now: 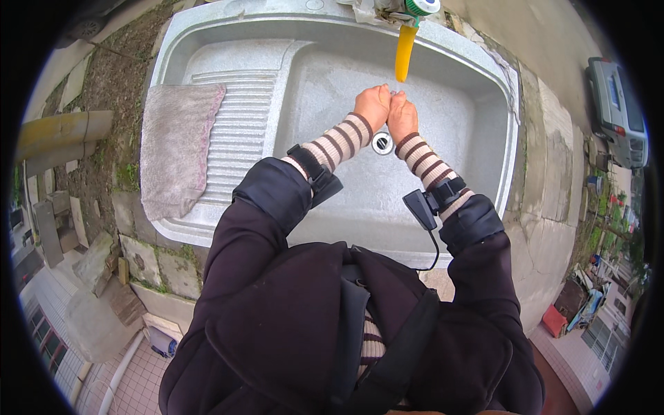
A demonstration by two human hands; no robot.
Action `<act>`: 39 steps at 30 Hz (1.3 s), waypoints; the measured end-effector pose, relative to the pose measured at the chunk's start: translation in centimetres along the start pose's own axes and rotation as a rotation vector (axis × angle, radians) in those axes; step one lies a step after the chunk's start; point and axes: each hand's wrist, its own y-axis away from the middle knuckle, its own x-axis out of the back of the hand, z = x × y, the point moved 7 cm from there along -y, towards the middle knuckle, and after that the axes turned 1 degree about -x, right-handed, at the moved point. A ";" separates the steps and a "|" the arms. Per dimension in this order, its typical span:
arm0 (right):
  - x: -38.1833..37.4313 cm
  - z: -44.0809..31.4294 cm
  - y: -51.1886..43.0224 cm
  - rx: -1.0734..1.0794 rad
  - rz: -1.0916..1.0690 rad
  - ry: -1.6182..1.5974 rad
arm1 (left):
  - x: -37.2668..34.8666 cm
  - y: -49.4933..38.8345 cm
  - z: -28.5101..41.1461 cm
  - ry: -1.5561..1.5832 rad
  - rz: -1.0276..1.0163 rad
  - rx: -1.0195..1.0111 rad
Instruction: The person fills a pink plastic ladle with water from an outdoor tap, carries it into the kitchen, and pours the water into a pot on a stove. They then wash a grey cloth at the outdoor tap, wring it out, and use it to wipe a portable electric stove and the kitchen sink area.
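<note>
Both of my hands are together over the basin of a grey stone-like sink [332,202], just below a yellow hose end [405,54] that hangs from a green and white tap fitting [423,6]. My left hand [373,108] touches my right hand [402,116] at the fingers. A tiny pinkish bit shows between the fingertips; what it is cannot be told, and the curled fingers hide whether either hand grips it. The round metal drain [383,143] lies just below the hands. A greyish-pink towel [179,150] is draped over the ribbed washboard [238,135] at the left.
The sink's raised rim [511,171] surrounds the basin. A thin grey cloth strip [506,72] lies on its right edge. Plastic wrapping [369,10] hangs about the tap. Black straps with devices and a cable sit on both forearms. A parked vehicle [620,111] stands far right.
</note>
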 end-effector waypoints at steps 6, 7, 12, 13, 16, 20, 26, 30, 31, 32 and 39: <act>-0.2 2.3 -0.6 -0.174 -0.275 -0.292 | -2.8 -1.2 -4.9 0.622 -0.398 0.600; -0.2 3.3 -0.7 -0.329 -0.384 -0.405 | -2.6 -1.3 -5.2 0.705 -0.440 0.658; 1.8 4.4 -2.2 -0.420 -0.310 -0.834 | 0.5 -1.2 -5.9 0.510 -0.480 0.586; 1.4 4.1 -2.3 -0.397 -0.355 -0.854 | 0.8 -1.1 -5.7 0.431 -0.518 0.521; 0.4 3.4 -2.0 -0.410 -0.418 -0.966 | 0.7 -0.3 -5.2 0.223 -0.632 0.384; 0.6 2.3 -2.2 -0.402 -0.424 -0.993 | 0.0 -0.5 -4.0 0.180 -0.587 0.177; 2.7 1.9 -3.3 -0.194 -0.492 -0.412 | 2.2 -2.0 -4.8 0.019 -0.473 0.164; 2.8 2.2 -3.7 0.061 -0.425 -0.118 | 3.0 -2.4 -4.2 0.021 -0.523 0.060; 3.0 2.5 -4.0 0.076 -0.374 -0.109 | 3.0 -2.4 -3.5 0.010 -0.538 -0.027; 3.2 2.6 -4.2 0.106 -0.337 -0.112 | 2.8 -2.3 -4.1 0.162 -0.573 0.116; 3.7 3.8 -4.9 -0.002 -0.171 -0.211 | 2.3 -2.2 -4.7 0.418 -0.546 0.395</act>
